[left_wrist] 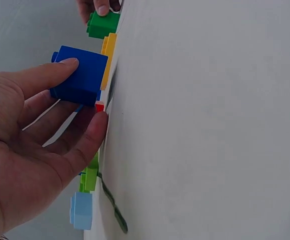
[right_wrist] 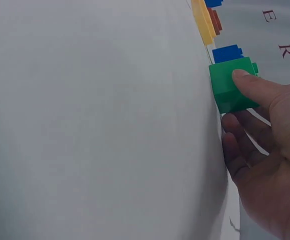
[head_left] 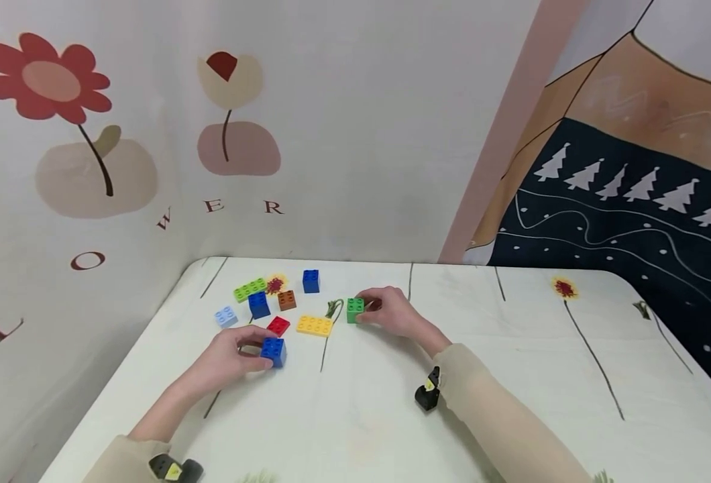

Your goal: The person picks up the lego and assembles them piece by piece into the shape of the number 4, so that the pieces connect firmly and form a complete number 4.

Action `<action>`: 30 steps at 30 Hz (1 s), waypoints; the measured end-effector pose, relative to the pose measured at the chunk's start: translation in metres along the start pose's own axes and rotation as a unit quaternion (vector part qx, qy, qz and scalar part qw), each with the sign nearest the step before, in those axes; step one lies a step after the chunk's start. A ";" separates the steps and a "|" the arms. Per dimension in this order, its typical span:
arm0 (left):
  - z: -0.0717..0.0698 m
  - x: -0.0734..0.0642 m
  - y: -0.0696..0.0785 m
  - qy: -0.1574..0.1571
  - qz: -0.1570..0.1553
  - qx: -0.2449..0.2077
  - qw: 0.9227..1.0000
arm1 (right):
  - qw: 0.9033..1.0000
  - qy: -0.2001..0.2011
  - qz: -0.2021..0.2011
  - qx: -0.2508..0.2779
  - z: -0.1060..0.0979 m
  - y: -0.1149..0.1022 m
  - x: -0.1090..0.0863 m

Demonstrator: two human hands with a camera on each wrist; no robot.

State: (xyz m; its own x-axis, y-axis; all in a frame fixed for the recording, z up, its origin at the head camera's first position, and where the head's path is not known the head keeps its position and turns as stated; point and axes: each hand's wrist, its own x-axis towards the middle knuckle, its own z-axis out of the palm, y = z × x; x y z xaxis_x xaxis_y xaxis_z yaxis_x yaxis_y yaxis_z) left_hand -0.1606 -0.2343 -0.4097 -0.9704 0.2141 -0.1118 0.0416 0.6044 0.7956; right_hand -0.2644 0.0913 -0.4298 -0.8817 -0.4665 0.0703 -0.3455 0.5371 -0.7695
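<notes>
My left hand (head_left: 230, 357) pinches a blue toy building block (head_left: 274, 352) between thumb and fingers at the near side of the group of blocks. In the left wrist view the thumb lies across one face of that blue block (left_wrist: 80, 75). Farther right, my right hand (head_left: 392, 311) grips a green block (head_left: 355, 310) by its right side, studs up. The right wrist view shows the thumb on the face of the green block (right_wrist: 230, 85), fingers curled beneath. A flat red block (head_left: 278, 326) and a yellow block (head_left: 314, 326) lie between the hands.
Behind the left hand lie a light blue block (head_left: 225, 316), a lime green block (head_left: 249, 290), a brown block (head_left: 286, 300) and a blue block (head_left: 259, 305). Another blue block (head_left: 310, 281) stands farther back. A flower-printed white cloth (head_left: 512, 376) covers the table; a curtain hangs behind.
</notes>
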 end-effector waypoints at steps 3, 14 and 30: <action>-0.002 -0.002 0.002 0.003 0.000 0.002 1.000 | 1.000 -0.002 -0.006 0.003 -0.003 0.003 -0.004; 0.005 0.011 0.021 0.009 0.026 -0.004 1.000 | 1.000 -0.003 0.008 0.002 -0.029 0.016 -0.030; 0.044 0.059 0.074 -0.009 0.078 -0.041 0.996 | 0.997 0.000 0.052 0.052 -0.043 0.035 -0.046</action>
State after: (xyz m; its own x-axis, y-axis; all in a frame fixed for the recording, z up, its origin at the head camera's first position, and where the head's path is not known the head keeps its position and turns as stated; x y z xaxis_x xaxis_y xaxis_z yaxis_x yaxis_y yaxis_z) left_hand -0.2042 -0.1430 -0.3839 -0.9491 0.3148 0.0065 0.1713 0.4990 0.8495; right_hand -0.2496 0.1617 -0.4327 -0.9112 -0.4118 -0.0126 -0.2170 0.5059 -0.8349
